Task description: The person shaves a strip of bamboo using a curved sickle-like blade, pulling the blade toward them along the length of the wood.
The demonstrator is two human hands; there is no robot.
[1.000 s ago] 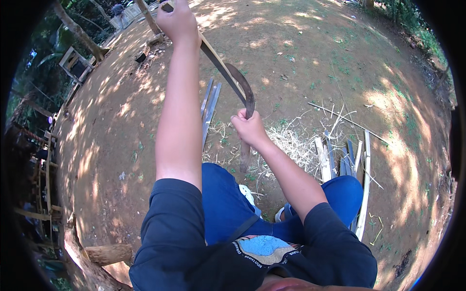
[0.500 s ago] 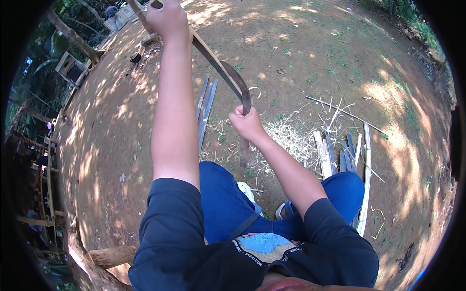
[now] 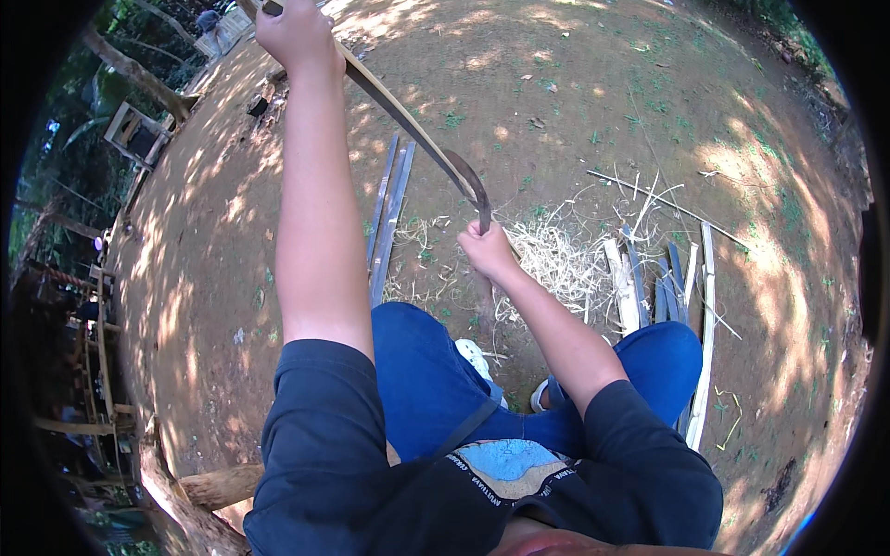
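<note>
My left hand (image 3: pixel 298 42) is raised at the upper left, closed round the far end of a long, flat bamboo strip (image 3: pixel 397 113). The strip slants down to the right toward my right hand (image 3: pixel 487 252). That hand is closed on a sickle (image 3: pixel 471 178) with a dark, curved blade. Its wooden handle (image 3: pixel 486 301) shows below my fist. The blade crosses the strip near its lower end and seems to touch it; the exact contact is too small to make out. My fingers hide part of the handle.
Pale curled shavings (image 3: pixel 556 269) lie on the dirt before my knees. Split strips (image 3: pixel 389 218) lie to the left, and a bundle of strips (image 3: pixel 626 287) lies by my right knee. A log (image 3: pixel 222 486) is at lower left. Far off are a wooden frame (image 3: pixel 139 134) and a person (image 3: pixel 209 22).
My left hand has shifted slightly left with the strip. My right hand has moved a little right and nearer to me with the sickle, so the hands are farther apart.
</note>
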